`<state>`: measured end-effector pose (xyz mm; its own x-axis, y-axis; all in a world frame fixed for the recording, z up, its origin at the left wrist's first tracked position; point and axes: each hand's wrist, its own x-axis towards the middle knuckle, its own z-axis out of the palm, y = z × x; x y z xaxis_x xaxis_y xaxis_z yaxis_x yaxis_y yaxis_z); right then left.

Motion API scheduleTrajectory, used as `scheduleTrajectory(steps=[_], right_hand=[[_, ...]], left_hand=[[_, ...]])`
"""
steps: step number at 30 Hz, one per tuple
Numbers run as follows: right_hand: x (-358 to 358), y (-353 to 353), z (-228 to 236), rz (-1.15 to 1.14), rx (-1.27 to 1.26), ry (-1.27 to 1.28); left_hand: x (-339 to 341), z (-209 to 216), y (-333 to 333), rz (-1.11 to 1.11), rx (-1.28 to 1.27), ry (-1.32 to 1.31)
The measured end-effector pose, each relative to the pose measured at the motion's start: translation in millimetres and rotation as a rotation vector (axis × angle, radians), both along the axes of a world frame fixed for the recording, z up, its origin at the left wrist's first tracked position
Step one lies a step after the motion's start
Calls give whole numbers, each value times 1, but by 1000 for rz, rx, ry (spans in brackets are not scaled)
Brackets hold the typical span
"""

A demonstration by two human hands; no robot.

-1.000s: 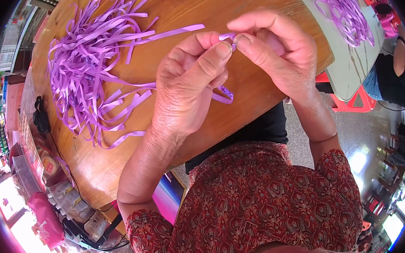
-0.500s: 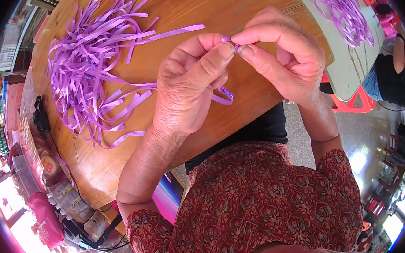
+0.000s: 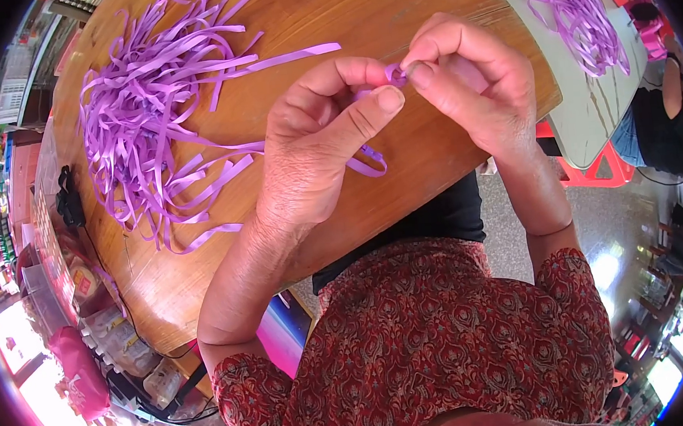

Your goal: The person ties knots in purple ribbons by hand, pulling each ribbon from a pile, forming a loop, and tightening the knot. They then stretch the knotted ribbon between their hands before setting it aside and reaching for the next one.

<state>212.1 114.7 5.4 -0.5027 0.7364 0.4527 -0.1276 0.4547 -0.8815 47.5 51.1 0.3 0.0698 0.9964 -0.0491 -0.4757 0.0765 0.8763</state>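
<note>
A purple ribbon (image 3: 395, 73) runs between my two hands above the wooden table. My left hand (image 3: 327, 123) has the ribbon at its index fingertip, with the thumb lifted slightly away and the other fingers curled. Thumb and index finger of my right hand (image 3: 467, 77) pinch a small looped part of it. Below my left fingers hangs a printed loop of the same ribbon (image 3: 370, 163). Beside my left hand spreads a large tangled pile of purple ribbons (image 3: 145, 124), several loose ends pointing toward my hands. The ribbon inside my left palm is mostly hidden.
The round wooden table (image 3: 398, 3) lies under my hands. At the far right a pale table (image 3: 588, 113) bears another bundle of purple ribbons (image 3: 577, 18), with a red stool (image 3: 600, 169) below. Another person's arm (image 3: 671, 83) shows there. A black cable (image 3: 104, 269) crosses the left edge.
My left thumb has come away from the pinch, showing a small ribbon loop at the fingertips. My right hand has shifted slightly left and tilted. The pile has stayed put.
</note>
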Motion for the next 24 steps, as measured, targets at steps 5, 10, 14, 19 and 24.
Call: scheduleTrajectory(steps=[5,10,14,19,24], right_hand=[[1,3,-6,33,-119,58],[2,3,-10,16,-213,76],[2,2,-11,29,-280,123],[8,4,-9,-7,-201,9],[13,7,2,-25,112,-122]], left_hand=[[0,-2,-2,17,22,52],[3,0,-5,85,21,185],[4,6,-6,95,23,276],[3,6,-6,80,21,272],[4,5,-5,80,24,261]])
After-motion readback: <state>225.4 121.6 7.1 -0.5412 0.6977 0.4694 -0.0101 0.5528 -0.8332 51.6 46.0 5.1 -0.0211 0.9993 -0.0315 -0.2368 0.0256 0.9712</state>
